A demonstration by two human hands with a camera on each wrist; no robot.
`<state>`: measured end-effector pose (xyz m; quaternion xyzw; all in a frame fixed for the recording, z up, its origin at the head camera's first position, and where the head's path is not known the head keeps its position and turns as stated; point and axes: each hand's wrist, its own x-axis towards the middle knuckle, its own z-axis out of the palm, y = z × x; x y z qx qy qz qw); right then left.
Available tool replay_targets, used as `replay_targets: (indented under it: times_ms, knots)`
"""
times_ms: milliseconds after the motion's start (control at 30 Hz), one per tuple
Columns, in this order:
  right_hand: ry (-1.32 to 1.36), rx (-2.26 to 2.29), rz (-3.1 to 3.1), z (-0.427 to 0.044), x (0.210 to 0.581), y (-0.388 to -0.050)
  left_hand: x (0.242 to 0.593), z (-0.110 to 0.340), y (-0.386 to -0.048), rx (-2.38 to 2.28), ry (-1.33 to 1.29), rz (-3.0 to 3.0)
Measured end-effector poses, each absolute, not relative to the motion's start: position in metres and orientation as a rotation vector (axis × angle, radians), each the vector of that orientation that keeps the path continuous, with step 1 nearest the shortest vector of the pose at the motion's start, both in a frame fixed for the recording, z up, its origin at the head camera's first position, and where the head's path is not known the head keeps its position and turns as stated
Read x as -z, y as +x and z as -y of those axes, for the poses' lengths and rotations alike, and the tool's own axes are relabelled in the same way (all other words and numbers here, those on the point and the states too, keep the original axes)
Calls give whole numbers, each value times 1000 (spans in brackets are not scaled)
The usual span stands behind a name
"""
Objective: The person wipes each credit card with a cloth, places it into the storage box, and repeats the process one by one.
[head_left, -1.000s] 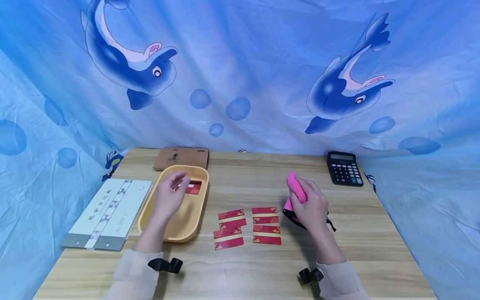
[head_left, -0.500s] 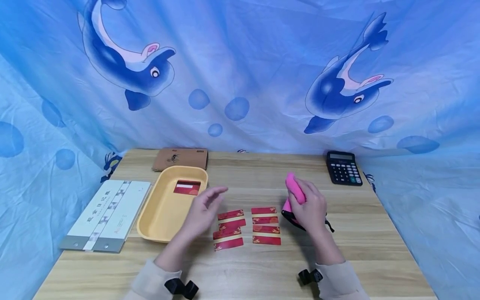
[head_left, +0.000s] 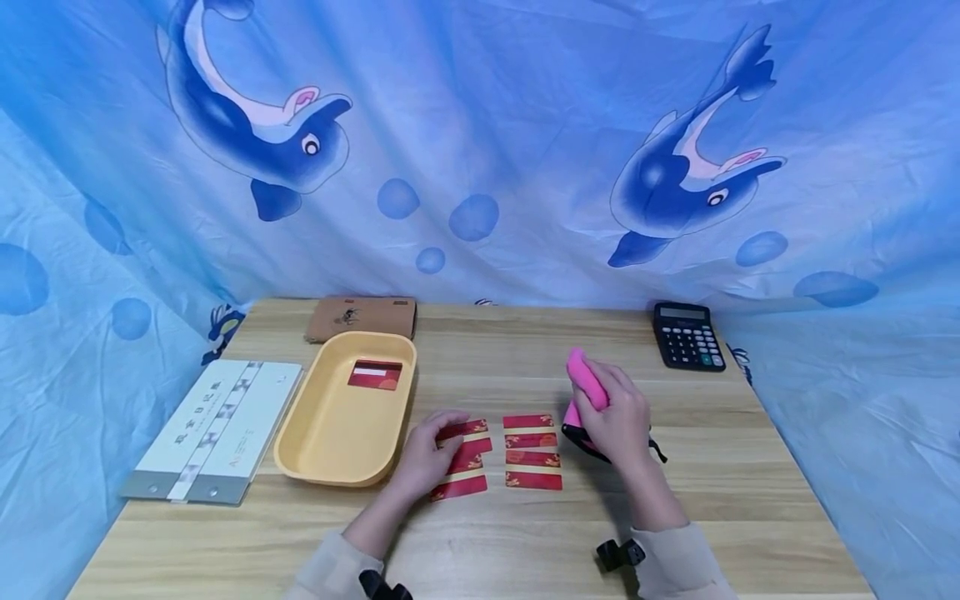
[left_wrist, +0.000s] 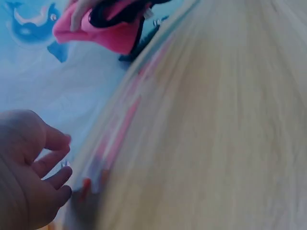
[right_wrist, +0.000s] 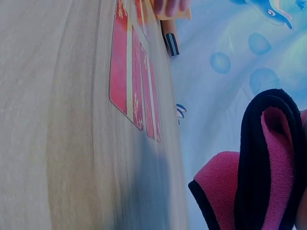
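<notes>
My left hand (head_left: 426,457) is over the left group of red cards (head_left: 459,487), its fingers loosely bent and covering part of the upper ones; whether it touches them I cannot tell. In the left wrist view the same hand (left_wrist: 31,170) has slightly parted fingers with nothing visible between them. The right group of red cards (head_left: 533,481) lies flat beside it. My right hand (head_left: 618,417) grips a folded pink cloth (head_left: 588,380) with black edging, right of the cards. The right wrist view shows the cloth's (right_wrist: 225,182) folds close up.
A yellow tray (head_left: 337,433) holding one red card (head_left: 374,375) stands left of the left hand. Beyond it lies a brown wallet-like item (head_left: 363,317). A white and grey booklet (head_left: 213,429) is at the far left, a black calculator (head_left: 688,337) at the back right.
My left hand has moved from above the tray rightward and down to the left cards. The red card in the tray is now uncovered. My right hand has barely shifted, still gripping the cloth.
</notes>
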<state>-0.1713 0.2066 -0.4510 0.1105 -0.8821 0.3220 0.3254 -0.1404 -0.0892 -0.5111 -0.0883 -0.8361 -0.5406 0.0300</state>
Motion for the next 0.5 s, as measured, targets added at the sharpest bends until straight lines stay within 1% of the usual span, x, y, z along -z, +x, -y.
replay_targets:
  times_ms: [267, 500]
  knots:
    - [305, -834, 2326, -206, 450, -171, 525, 94, -150, 1495, -327, 2610]
    - [308, -838, 2322, -205, 450, -170, 528, 93, -162, 1404, -365, 2616]
